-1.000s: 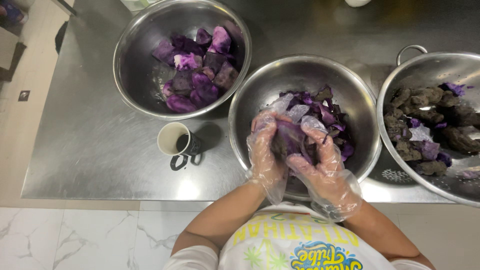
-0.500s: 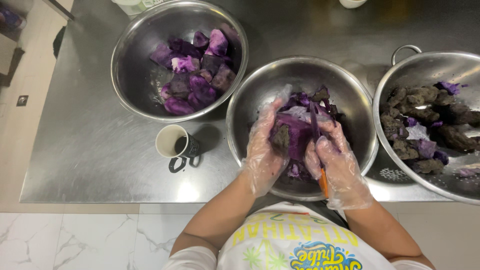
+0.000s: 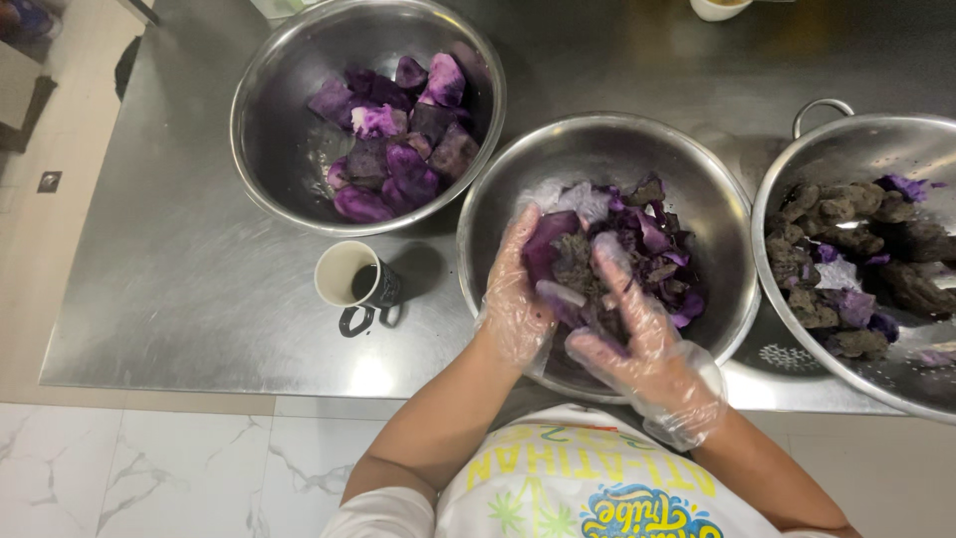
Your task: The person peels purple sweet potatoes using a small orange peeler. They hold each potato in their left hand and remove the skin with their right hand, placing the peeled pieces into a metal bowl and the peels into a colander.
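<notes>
- Counter: grey brushed steel, dully shining.
- Three bowls: silvery steel.
- Chunks in the bowl at the far left corner: deep purple, some paler violet.
- Yam in the hands: purple flesh, grey-brown skin.
- Peels: purple and grey-brown.
- Gloves: clear, purple-smeared.
- Mug: cream inside, black outside.
- Floor: white marble, grey veins.
- Shirt: white, yellow and blue print.

A mug sits beside a bowl of peeled purple pieces
</notes>
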